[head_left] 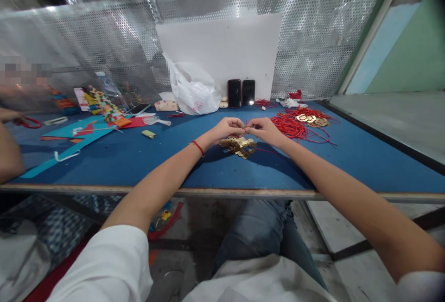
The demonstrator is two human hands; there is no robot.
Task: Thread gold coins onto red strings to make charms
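Note:
My left hand [229, 129] and my right hand [261, 130] meet above the blue table, fingertips pinched close together. Between them runs a thin red cord [246, 124], gripped by both. Just beneath the hands lies a cluster of gold coins [239, 146], round and shiny, and a strand of red cord trails from it to the right. Right of my right hand spreads a heap of red cords [290, 125], with more gold coins [309, 118] on top. How the cord is looped between the fingertips is too small to make out.
Two phones [234, 93] lean against a white board behind a white plastic bag [194, 91]. Coloured paper [69, 130], a plastic spoon [158, 121] and a small yellowish packet [149, 133] lie to the left. Another person's hand [10, 115] holds red-handled scissors [31, 122] at far left.

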